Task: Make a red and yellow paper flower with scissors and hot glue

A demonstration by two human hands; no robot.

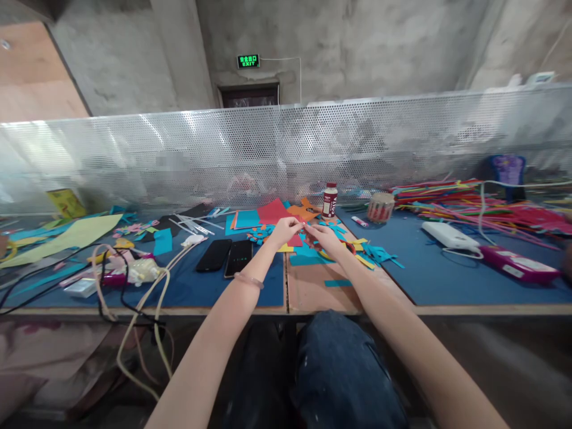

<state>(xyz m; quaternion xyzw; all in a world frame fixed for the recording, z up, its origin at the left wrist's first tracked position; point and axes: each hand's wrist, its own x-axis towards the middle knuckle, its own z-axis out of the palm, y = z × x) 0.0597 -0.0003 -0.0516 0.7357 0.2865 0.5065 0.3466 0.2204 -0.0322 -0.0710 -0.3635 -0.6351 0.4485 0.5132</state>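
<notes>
Over the middle of the table, my left hand [286, 231] and my right hand [325, 236] meet at the fingertips. Both are closed in a pinch. Whatever sits between them is too small to make out; a hint of red shows at the tips. Around and beneath them lie cut scraps of blue, orange and yellow paper. A red paper sheet [272, 211] and an orange cut-out sheet [304, 211] lie just behind. Blue paper [308, 257] rests below my hands, and a blue strip [338, 283] lies nearer the front edge.
Two phones [214, 255] lie left of my arms, beside looping cables [163, 280]. A dark red bottle [329, 200] and a round container [380, 208] stand behind. To the right are a white power bank [449, 236], a purple box [518, 264] and bundled colored strips [438, 199]. A perforated metal panel [179, 161] borders the back.
</notes>
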